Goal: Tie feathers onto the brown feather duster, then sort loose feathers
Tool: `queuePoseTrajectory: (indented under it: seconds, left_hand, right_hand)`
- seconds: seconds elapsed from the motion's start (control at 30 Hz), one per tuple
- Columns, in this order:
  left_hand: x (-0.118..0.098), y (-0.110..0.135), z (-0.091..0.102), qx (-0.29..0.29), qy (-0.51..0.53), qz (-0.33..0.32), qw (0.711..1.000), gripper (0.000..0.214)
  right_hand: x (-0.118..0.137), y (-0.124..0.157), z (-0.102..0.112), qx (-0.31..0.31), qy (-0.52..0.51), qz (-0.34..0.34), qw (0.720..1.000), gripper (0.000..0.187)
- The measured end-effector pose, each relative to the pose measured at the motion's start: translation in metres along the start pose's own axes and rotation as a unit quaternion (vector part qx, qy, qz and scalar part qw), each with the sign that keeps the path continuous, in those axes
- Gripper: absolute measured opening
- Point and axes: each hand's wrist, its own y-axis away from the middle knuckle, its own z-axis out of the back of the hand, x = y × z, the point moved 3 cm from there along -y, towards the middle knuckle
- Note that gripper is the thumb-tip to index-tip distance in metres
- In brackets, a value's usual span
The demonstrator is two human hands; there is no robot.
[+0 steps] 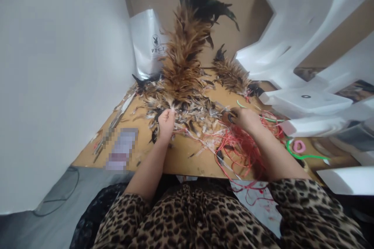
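Observation:
My left hand (166,122) is closed in a pinch at the pale lower end of a tall bundle of brown feathers (187,54), which has long black-green plumes at its top. My right hand (247,120) is wrapped round what look like scissors (232,116), with a dark finger loop showing and a blurred grey blade pointing left. Loose feathers (201,113) lie heaped between and behind my hands. Beneath my right forearm is a tangle of red string (238,144).
A smaller feather bundle (232,74) lies at the back right. A white printed bag (147,42) stands at the back left. Thin sticks (117,120) and a pixelated flat item (121,149) lie left. White foam pieces (309,99) crowd the right, near a pink ring (299,146).

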Motion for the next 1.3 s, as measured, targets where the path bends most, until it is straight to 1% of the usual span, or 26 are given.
queuePoseTrajectory:
  seconds: [0.07, 0.13, 0.23, 0.33, 0.4, 0.47, 0.53, 0.57, 0.6, 0.63, 0.67, 0.73, 0.77, 0.8, 0.83, 0.87, 0.9, 0.93, 0.97, 1.07, 1.1, 1.17, 1.2, 1.27, 1.3]
  left_hand:
    - [-0.007, 0.0, -0.002, 0.006, 0.039, -0.001, 0.999, 0.036]
    - [-0.019, -0.001, -0.004, 0.016, 0.05, -0.023, 0.998, 0.036]
    - [-0.041, -0.003, -0.006, 0.026, 0.064, -0.042, 0.997, 0.036]
    - [-0.063, -0.006, -0.009, 0.041, 0.079, -0.047, 0.995, 0.037]
    - [-0.076, -0.008, -0.013, 0.053, 0.086, -0.052, 0.993, 0.037]
    - [-0.087, -0.009, -0.018, 0.059, 0.089, -0.054, 0.993, 0.038]
    - [-0.096, -0.009, -0.025, 0.065, 0.088, -0.056, 0.992, 0.038]
    - [-0.099, -0.008, -0.029, 0.069, 0.088, -0.058, 0.992, 0.037]
    - [-0.102, -0.008, -0.033, 0.075, 0.088, -0.062, 0.991, 0.037]
    - [-0.105, -0.008, -0.038, 0.079, 0.092, -0.063, 0.991, 0.037]
    - [-0.107, -0.008, -0.043, 0.084, 0.095, -0.062, 0.99, 0.036]
    - [-0.11, -0.01, -0.052, 0.09, 0.102, -0.056, 0.989, 0.036]
    - [-0.112, -0.012, -0.054, 0.091, 0.104, -0.053, 0.989, 0.035]
    - [-0.114, -0.015, -0.056, 0.092, 0.105, -0.05, 0.989, 0.035]
    - [-0.117, -0.019, -0.055, 0.089, 0.106, -0.05, 0.989, 0.034]
    - [-0.119, -0.025, -0.052, 0.085, 0.106, -0.052, 0.989, 0.034]
    - [-0.122, -0.031, -0.047, 0.079, 0.103, -0.054, 0.99, 0.033]
    - [-0.125, -0.037, -0.04, 0.07, 0.099, -0.057, 0.991, 0.033]
    - [-0.128, -0.044, -0.032, 0.057, 0.094, -0.063, 0.992, 0.033]
    - [-0.134, -0.064, -0.004, 0.021, 0.081, -0.075, 0.994, 0.034]
    - [-0.134, -0.069, 0.005, 0.011, 0.08, -0.078, 0.994, 0.034]
    - [-0.134, -0.079, 0.02, -0.013, 0.084, -0.079, 0.993, 0.033]
    - [-0.132, -0.083, 0.026, -0.023, 0.084, -0.069, 0.994, 0.033]
    - [-0.13, -0.089, 0.034, -0.039, 0.088, -0.07, 0.993, 0.035]
    - [-0.129, -0.091, 0.036, -0.048, 0.092, -0.073, 0.992, 0.036]
  right_hand:
    - [-0.006, -0.007, -0.013, 0.047, -0.016, 0.022, 0.999, 0.032]
    - [-0.008, -0.013, -0.024, 0.083, -0.032, 0.039, 0.995, 0.031]
    - [-0.011, -0.02, -0.035, 0.101, -0.052, 0.051, 0.992, 0.036]
    - [-0.016, -0.023, -0.038, 0.129, -0.121, 0.088, 0.98, 0.041]
    - [-0.019, -0.023, -0.034, 0.164, -0.187, 0.109, 0.962, 0.042]
    - [-0.019, -0.019, -0.021, 0.163, -0.233, 0.093, 0.954, 0.038]
    - [-0.006, -0.011, 0.0, 0.104, -0.28, 0.041, 0.953, 0.033]
    - [0.007, -0.004, 0.012, 0.077, -0.332, 0.021, 0.94, 0.034]
    - [0.025, 0.003, 0.022, 0.077, -0.41, 0.023, 0.908, 0.039]
    - [0.046, 0.012, 0.032, 0.081, -0.497, 0.031, 0.863, 0.043]
    - [0.069, 0.02, 0.039, 0.091, -0.579, 0.04, 0.809, 0.047]
    - [0.112, 0.035, 0.047, 0.165, -0.694, 0.069, 0.698, 0.056]
    - [0.129, 0.041, 0.049, 0.204, -0.732, 0.082, 0.645, 0.057]
    - [0.141, 0.046, 0.05, 0.24, -0.756, 0.093, 0.602, 0.052]
    - [0.146, 0.05, 0.049, 0.274, -0.767, 0.098, 0.571, 0.044]
    - [0.145, 0.054, 0.049, 0.295, -0.773, 0.097, 0.553, 0.036]
    - [0.138, 0.056, 0.049, 0.306, -0.773, 0.092, 0.547, 0.029]
    - [0.126, 0.058, 0.05, 0.306, -0.771, 0.085, 0.552, 0.025]
    - [0.11, 0.06, 0.052, 0.302, -0.761, 0.082, 0.568, 0.024]
    - [0.044, 0.067, 0.066, 0.264, -0.701, 0.059, 0.66, 0.025]
    - [0.02, 0.07, 0.073, 0.238, -0.682, 0.041, 0.691, 0.025]
    - [-0.026, 0.076, 0.088, 0.177, -0.648, -0.012, 0.741, 0.022]
    - [-0.047, 0.078, 0.096, 0.147, -0.627, -0.035, 0.764, 0.022]
    - [-0.082, 0.081, 0.112, 0.083, -0.592, -0.067, 0.799, 0.027]
    - [-0.095, 0.08, 0.119, 0.05, -0.587, -0.083, 0.803, 0.029]
